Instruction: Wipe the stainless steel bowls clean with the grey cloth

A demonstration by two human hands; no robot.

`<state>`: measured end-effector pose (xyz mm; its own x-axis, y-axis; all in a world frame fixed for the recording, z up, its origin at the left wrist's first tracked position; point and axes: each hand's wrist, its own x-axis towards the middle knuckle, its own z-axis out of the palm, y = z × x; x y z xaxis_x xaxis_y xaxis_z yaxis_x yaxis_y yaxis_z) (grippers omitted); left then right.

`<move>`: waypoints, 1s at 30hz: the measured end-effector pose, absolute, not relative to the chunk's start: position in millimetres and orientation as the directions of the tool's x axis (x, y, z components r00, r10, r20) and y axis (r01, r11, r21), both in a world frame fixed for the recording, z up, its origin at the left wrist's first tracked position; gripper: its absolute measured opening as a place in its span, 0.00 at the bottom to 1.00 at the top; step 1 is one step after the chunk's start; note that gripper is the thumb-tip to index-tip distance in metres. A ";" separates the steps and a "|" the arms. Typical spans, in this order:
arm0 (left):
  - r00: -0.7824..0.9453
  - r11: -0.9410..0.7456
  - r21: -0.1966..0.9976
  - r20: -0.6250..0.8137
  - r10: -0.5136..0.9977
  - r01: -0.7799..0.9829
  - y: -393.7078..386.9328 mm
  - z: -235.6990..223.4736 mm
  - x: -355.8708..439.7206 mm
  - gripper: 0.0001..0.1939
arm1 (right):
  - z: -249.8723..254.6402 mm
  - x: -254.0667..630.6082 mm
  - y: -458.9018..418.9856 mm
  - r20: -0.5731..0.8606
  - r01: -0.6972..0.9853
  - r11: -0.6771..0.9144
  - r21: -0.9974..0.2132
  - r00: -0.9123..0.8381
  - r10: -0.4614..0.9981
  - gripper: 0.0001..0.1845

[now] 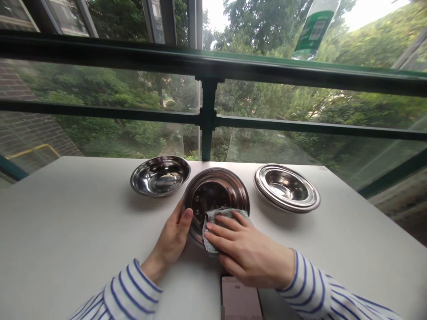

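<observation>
My left hand (175,235) grips the left rim of a shiny stainless steel bowl (216,180), thumb over the near side and fingers hidden behind it. The bowl is tilted up, with its dark, reflective face towards me. Against its lower right part my right hand (245,249) presses a folded grey cloth (211,242), the fingers laid across the fabric. Part of the cloth and the bowl's lower rim are covered by that hand.
Another steel bowl (162,178) sits at the back left of the white table (83,222). Wide-rimmed steel dishes, seemingly stacked (308,195), stand on the right. A phone (242,298) lies at the near edge. Behind runs a dark green railing (208,120); a bottle (315,31) stands on it.
</observation>
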<state>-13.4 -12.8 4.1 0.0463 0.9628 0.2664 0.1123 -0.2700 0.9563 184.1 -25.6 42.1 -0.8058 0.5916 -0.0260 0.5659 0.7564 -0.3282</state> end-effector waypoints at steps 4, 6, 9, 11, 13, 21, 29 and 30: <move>0.040 -0.256 0.963 0.253 0.967 0.079 -11.6 4.5 -14.7 0.26 | 38.4 191.2 -21.0 0.019 0.624 0.750 -0.220 -0.766 0.642 0.23; 0.010 -0.262 0.961 0.262 0.965 0.091 -11.2 4.5 -14.3 0.26 | 36.8 193.7 -17.6 0.049 0.647 0.738 -0.191 -0.744 0.666 0.23; -0.013 -0.286 0.951 0.289 0.957 0.117 -11.1 3.4 -12.9 0.26 | 36.8 191.9 -15.8 0.056 0.640 0.743 -0.197 -0.749 0.660 0.22; -0.008 -0.294 0.947 0.297 0.955 0.131 -11.9 1.8 -11.9 0.26 | 37.6 185.8 -18.4 0.055 0.604 0.760 -0.240 -0.773 0.632 0.22; 0.006 -0.286 0.949 0.288 0.958 0.134 -13.1 0.0 -11.5 0.27 | 38.1 178.2 -22.9 0.067 0.553 0.780 -0.294 -0.802 0.594 0.25; 0.026 -0.314 0.941 0.313 0.949 0.128 -13.0 1.7 -12.7 0.26 | 43.2 186.4 -22.9 0.058 0.557 0.792 -0.248 -0.808 0.586 0.23; 0.011 -0.251 0.960 0.252 0.968 0.121 -12.6 1.8 -11.5 0.28 | 23.8 160.0 -26.2 0.213 0.557 0.775 -0.298 -0.753 0.623 0.26; 0.002 -0.246 0.961 0.247 0.969 0.125 -12.5 2.3 -12.4 0.28 | 23.9 159.7 -26.7 0.209 0.558 0.778 -0.290 -0.756 0.620 0.25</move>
